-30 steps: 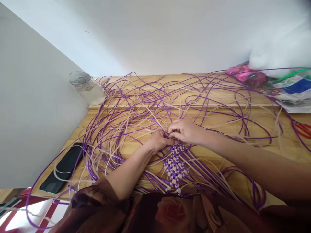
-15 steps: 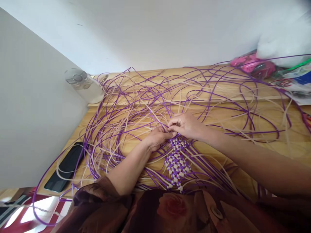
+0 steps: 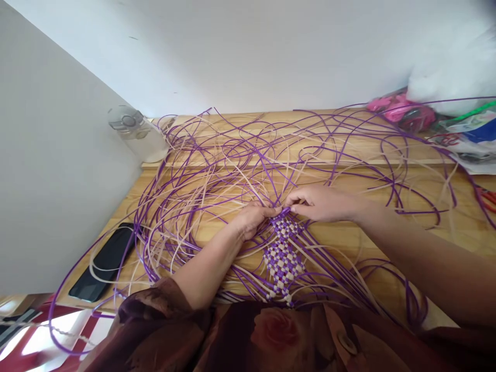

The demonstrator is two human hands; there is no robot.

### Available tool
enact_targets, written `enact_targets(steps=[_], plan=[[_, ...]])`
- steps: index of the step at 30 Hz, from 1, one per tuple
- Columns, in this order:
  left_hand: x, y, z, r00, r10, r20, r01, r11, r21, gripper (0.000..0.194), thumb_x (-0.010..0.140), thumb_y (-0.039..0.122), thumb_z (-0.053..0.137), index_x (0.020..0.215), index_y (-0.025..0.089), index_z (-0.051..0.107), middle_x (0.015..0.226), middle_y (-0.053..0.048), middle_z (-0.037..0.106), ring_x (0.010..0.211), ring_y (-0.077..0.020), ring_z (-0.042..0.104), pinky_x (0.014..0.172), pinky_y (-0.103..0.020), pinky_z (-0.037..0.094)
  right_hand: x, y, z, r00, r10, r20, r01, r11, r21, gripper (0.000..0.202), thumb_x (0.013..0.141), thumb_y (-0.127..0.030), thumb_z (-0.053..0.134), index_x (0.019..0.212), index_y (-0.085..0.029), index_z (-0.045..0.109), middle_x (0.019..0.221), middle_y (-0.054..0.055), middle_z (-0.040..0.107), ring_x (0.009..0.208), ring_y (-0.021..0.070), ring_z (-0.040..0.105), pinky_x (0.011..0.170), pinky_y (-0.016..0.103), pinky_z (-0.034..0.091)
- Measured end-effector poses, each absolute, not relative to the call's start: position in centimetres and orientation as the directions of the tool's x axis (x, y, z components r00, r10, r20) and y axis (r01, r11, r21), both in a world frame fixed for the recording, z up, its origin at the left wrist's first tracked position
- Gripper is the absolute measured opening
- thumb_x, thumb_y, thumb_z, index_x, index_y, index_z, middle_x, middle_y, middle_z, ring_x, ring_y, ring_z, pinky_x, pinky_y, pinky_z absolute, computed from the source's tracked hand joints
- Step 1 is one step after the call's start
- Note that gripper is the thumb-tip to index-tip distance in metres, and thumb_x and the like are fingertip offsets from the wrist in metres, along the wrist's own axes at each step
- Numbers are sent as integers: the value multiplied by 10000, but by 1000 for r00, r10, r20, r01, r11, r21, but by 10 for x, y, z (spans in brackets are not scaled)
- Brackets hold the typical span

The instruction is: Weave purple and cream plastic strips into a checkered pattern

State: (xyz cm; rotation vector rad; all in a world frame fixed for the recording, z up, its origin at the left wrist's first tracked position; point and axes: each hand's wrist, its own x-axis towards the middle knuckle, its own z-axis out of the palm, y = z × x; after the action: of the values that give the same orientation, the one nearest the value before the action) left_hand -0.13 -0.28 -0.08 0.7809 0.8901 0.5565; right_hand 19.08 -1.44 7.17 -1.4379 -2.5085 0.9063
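A purple and cream woven strip [image 3: 284, 258] lies on the wooden table in front of me, its long loose strands fanning out to both sides and away from me. At its far end my left hand [image 3: 253, 217] is closed, thumb and fingers pinching the purple strands at the edge of the weave. Just to the right, my right hand [image 3: 320, 202] pinches a purple strand between thumb and forefinger. The fingertips of both hands are close together, and the exact crossing of the strands between them is partly hidden.
Tangled purple and cream strands [image 3: 240, 150] spread over the table [image 3: 349, 178] up to the wall. A black phone [image 3: 104, 263] lies at left, with a clear bottle [image 3: 141, 137] behind it. Pink packets [image 3: 403, 109], plastic bags and orange-handled scissors [image 3: 487, 198] are at right.
My right hand has shifted right, away from my left thumb, drawing a purple strand at the far end of the weave. My left hand has stayed nearly in place.
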Motion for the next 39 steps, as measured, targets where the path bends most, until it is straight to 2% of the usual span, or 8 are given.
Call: enact_targets(steps=[5, 10, 15, 20, 25, 29, 37, 39], plan=[[-1, -4, 0, 500, 731, -465, -90, 578, 811, 313, 509, 257, 863, 628, 136, 600, 557, 18, 572, 499, -90, 505, 527, -227, 419, 188, -21, 68, -449, 857, -252, 790, 248, -561, 155, 781, -296, 607, 787, -179, 709, 705, 6, 666, 610, 133, 540, 558, 248, 319], [1, -5, 3, 460, 764, -451, -104, 551, 828, 258, 528, 213, 813, 581, 144, 570, 545, 20, 566, 475, -91, 493, 497, -229, 395, 180, -29, 58, -321, 943, -85, 847, 246, -471, 88, 765, -258, 640, 732, -179, 661, 678, 2, 645, 611, 128, 535, 572, 247, 319], [2, -5, 2, 432, 765, -477, -60, 552, 831, 147, 564, 197, 745, 592, 135, 615, 547, -2, 584, 482, -114, 508, 528, -260, 421, 179, -39, 51, -333, 939, -85, 741, 204, -640, 115, 789, -234, 568, 825, -173, 659, 682, -1, 632, 603, 123, 541, 570, 235, 350], [4, -7, -2, 460, 786, -413, -10, 469, 883, 107, 599, 218, 713, 610, 144, 638, 587, -1, 602, 515, -111, 497, 536, -247, 390, 178, -39, 45, -322, 937, -138, 731, 153, -665, 89, 733, -202, 546, 737, -170, 629, 580, -24, 557, 511, 102, 458, 505, 229, 306], [5, -7, -1, 504, 791, -347, -73, 440, 895, 130, 592, 238, 713, 592, 136, 632, 564, 3, 587, 553, -110, 505, 604, -244, 409, 178, -34, 34, -252, 937, -241, 548, -68, -834, 181, 700, -302, 601, 783, -144, 631, 663, 13, 622, 584, 121, 526, 552, 231, 402], [4, -8, 0, 541, 754, -373, -60, 477, 877, 171, 587, 265, 750, 616, 129, 650, 576, -8, 607, 539, -113, 511, 593, -250, 414, 177, -32, 29, -226, 912, -343, 516, -187, -836, 185, 657, -305, 637, 746, -143, 628, 635, 2, 607, 557, 112, 504, 526, 224, 388], [0, -9, -3, 552, 754, -356, -61, 463, 884, 313, 572, 338, 840, 589, 120, 616, 563, -24, 597, 573, -122, 545, 584, -236, 420, 176, -36, 23, -214, 934, -286, 637, -89, -765, 146, 725, -299, 648, 732, -156, 623, 621, -5, 609, 551, 127, 523, 530, 240, 396], [1, -9, -2, 552, 759, -345, -77, 458, 886, 317, 571, 339, 838, 578, 124, 604, 547, -16, 581, 557, -117, 532, 574, -236, 420, 176, -45, 26, -204, 970, -132, 673, 42, -738, 151, 784, -307, 639, 823, -162, 652, 728, 23, 661, 650, 158, 581, 622, 276, 449]])
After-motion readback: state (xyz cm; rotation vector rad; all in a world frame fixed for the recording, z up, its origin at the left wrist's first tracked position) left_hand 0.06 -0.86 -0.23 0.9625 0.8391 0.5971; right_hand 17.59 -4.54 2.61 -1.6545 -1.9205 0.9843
